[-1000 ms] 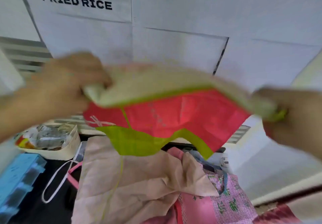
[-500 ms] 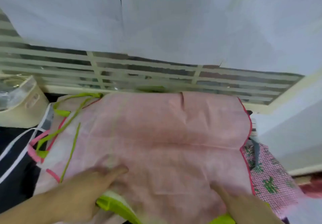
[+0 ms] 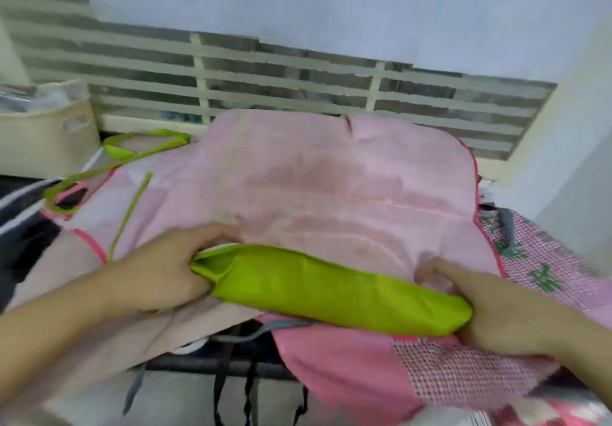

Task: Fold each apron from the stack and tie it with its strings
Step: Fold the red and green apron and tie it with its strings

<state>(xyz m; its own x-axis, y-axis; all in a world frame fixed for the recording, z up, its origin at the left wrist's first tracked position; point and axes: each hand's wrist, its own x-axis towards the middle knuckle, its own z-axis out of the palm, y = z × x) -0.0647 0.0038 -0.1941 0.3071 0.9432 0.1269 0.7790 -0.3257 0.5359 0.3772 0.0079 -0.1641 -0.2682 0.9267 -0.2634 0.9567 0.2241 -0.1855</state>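
A pink apron (image 3: 331, 180) lies spread inside-out on top of the stack, its near hem turned up into a lime-green band (image 3: 331, 289). My left hand (image 3: 165, 273) grips the left end of that band, fingers curled round the edge. At the band's right end my right hand (image 3: 490, 299) holds the cloth, with the index finger stretched along the pink side. Green strings (image 3: 132, 157) trail off the apron's far left corner.
Beneath lie more aprons: a pink checked one (image 3: 536, 260) at the right, a beige one (image 3: 99, 336) at the left, dark straps (image 3: 231, 389) hanging off the front. A cream basket (image 3: 43, 140) stands far left. Louvred slats (image 3: 298, 84) run behind.
The apron was held up in the air, then laid flat on the stack. Since then both hands have lifted the green hem and rolled it up over the pink cloth.
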